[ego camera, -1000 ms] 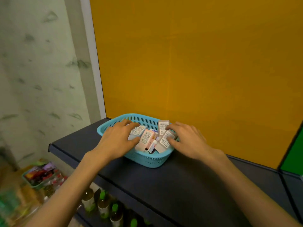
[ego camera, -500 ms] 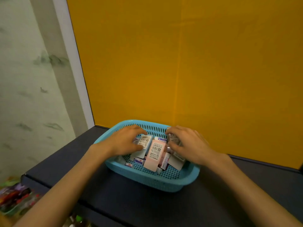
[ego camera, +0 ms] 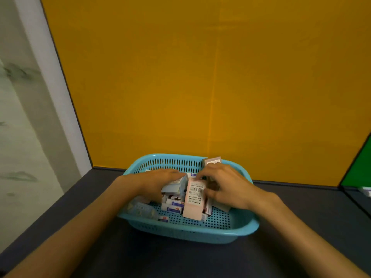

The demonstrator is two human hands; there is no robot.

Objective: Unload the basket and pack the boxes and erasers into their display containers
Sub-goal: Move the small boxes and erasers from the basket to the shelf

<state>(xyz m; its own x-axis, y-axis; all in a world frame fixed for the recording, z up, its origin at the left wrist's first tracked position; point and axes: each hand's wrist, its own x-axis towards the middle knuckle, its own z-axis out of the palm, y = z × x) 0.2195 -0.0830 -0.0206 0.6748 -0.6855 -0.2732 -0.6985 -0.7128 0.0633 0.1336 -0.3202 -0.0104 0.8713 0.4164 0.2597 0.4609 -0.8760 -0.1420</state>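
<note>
A turquoise perforated basket (ego camera: 186,230) sits on the dark shelf against the orange back panel. Both hands are inside it. My left hand (ego camera: 154,182) lies over a pale blue box (ego camera: 172,186), fingers curled on its top. My right hand (ego camera: 222,187) grips a pink box (ego camera: 194,199) with a barcode label, thumb on its face, tilting it up. Small white erasers (ego camera: 173,204) with blue and red print lie loose under the boxes. A grey-brown box (ego camera: 211,160) stands at the basket's far rim. Some clear plastic packaging (ego camera: 140,209) lies at the basket's left end.
The dark shelf (ego camera: 124,255) runs left to its edge and right under my right forearm. An orange panel (ego camera: 200,77) closes the back. A green panel (ego camera: 359,169) begins at the far right, with a small white object (ego camera: 366,190) beside it.
The view has shifted so the basket sits nearer and more centred. Both hands have drawn together over the boxes, and the pink box now stands tilted up in my right hand.
</note>
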